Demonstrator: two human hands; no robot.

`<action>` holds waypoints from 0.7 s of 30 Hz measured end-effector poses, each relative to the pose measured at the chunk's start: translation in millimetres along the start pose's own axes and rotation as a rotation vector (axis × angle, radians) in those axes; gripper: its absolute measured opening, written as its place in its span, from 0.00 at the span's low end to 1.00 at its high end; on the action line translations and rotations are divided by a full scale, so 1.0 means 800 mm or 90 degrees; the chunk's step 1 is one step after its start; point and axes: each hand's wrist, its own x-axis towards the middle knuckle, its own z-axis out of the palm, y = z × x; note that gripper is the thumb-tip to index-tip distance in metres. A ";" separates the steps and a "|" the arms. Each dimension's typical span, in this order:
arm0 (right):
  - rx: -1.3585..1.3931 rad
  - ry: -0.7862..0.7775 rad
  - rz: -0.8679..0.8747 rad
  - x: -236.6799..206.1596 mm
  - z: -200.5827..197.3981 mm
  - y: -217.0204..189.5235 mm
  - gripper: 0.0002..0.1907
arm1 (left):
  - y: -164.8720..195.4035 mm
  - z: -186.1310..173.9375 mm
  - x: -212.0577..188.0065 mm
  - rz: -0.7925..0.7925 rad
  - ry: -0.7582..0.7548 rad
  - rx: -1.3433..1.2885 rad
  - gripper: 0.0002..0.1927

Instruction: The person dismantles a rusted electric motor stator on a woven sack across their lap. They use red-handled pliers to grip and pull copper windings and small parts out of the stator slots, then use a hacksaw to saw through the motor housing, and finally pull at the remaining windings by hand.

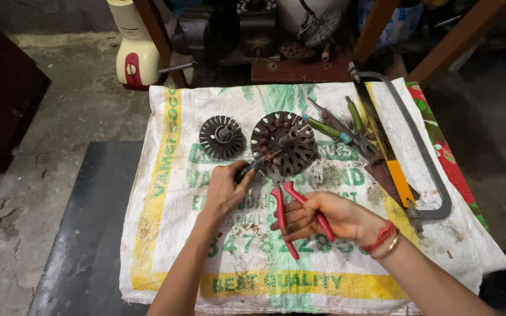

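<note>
I see the stator (284, 143) just beyond both hands — left hand (224, 190) grips a screwdriver (252, 167), right hand (323, 216) red-handled pliers (288, 208).

Stator (283, 143): round, rusty-brown, copper windings ringing a steel hub; lies flat at the sack's 12 o'clock.
Pliers (291, 208): red handles spread, nose on stator's 6 o'clock rim.
Screwdriver (252, 168): dark handle, tip at stator's 7 o'clock.
</note>
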 end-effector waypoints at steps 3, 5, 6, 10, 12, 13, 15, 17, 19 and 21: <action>-0.029 0.060 0.004 0.015 0.003 -0.011 0.19 | 0.003 -0.003 -0.003 -0.018 -0.008 -0.007 0.17; -0.037 0.200 0.032 0.019 0.008 -0.014 0.31 | 0.007 -0.005 -0.003 -0.008 0.003 0.000 0.16; -0.005 0.174 0.027 0.020 0.011 -0.014 0.32 | 0.009 -0.006 -0.003 -0.002 0.009 0.004 0.16; 0.082 0.147 -0.003 0.027 0.021 -0.002 0.30 | 0.015 -0.008 -0.006 0.026 0.027 -0.019 0.15; 0.107 0.161 -0.024 0.035 0.025 0.003 0.23 | 0.016 -0.009 -0.007 0.006 0.022 -0.015 0.15; 0.125 0.167 -0.032 0.040 0.027 0.005 0.19 | 0.016 -0.009 -0.006 0.017 0.029 -0.014 0.15; 0.148 0.171 -0.041 0.045 0.030 0.007 0.14 | 0.014 -0.008 -0.006 0.041 0.041 -0.010 0.14; 0.160 0.172 -0.041 0.048 0.033 0.008 0.12 | 0.012 -0.006 -0.006 0.073 0.054 0.003 0.13; 0.175 0.171 -0.038 0.051 0.034 0.009 0.15 | 0.008 -0.004 -0.006 0.080 0.053 0.004 0.13; 0.197 0.166 -0.037 0.055 0.031 0.011 0.16 | 0.003 -0.001 -0.007 0.059 0.042 -0.003 0.14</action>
